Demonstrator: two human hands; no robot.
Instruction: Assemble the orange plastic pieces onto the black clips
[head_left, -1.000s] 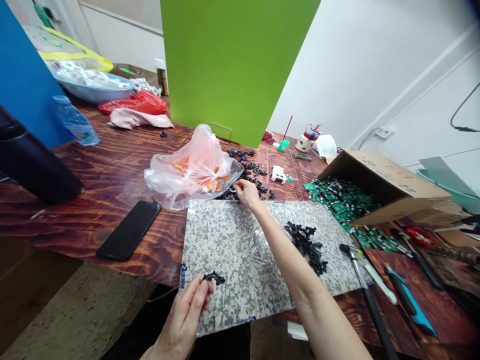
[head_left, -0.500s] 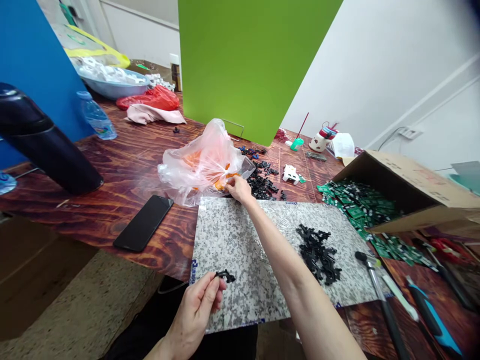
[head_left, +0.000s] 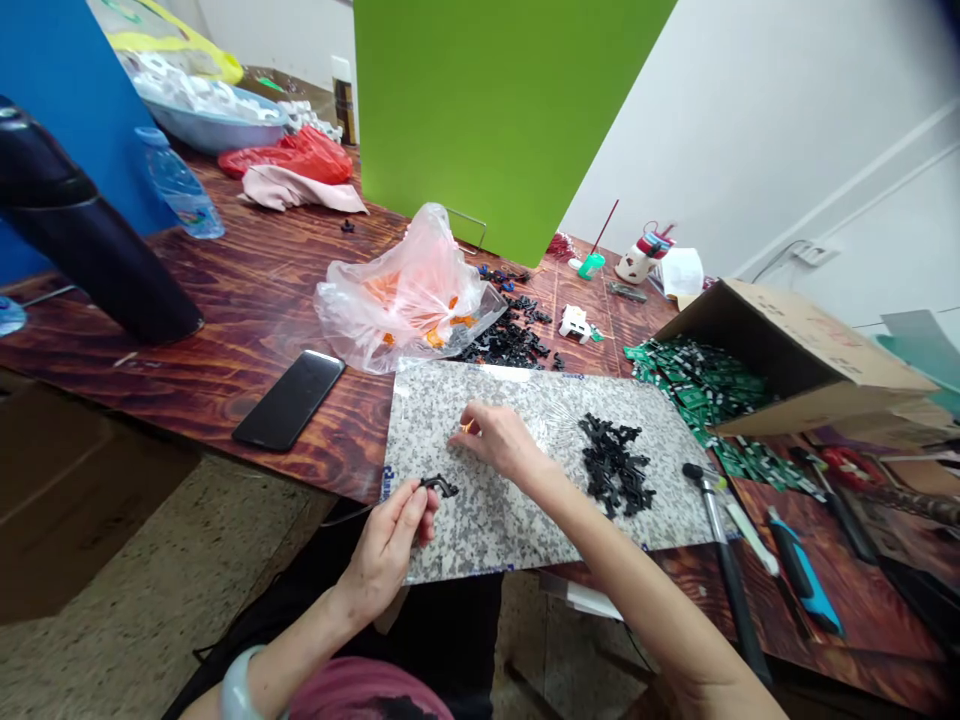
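Note:
My left hand (head_left: 394, 535) pinches a small black plastic part (head_left: 439, 485) over the front left of the speckled grey board (head_left: 480, 540). Above the board's middle, my right hand (head_left: 491, 437) has its fingers closed on a small orange plastic piece (head_left: 471, 427), mostly hidden by the fingers. To the right of that hand lies a pile of similar black parts (head_left: 616, 465). Beyond the board, a clear plastic bag (head_left: 397, 300) holds more orange pieces, and loose black parts (head_left: 514, 340) are heaped beside it.
A phone (head_left: 290, 400) and a dark flask (head_left: 97, 240) are on the left. To the right, green circuit boards (head_left: 697, 375) spill from a cardboard box (head_left: 810, 340). A hammer (head_left: 727, 570) and a blue-handled tool (head_left: 804, 575) lie at the right edge. A green panel (head_left: 502, 120) stands behind.
My right hand has come back from the plastic bag to above the board, now with an orange piece in its fingers. My left hand still holds the black part. The camera view has shifted.

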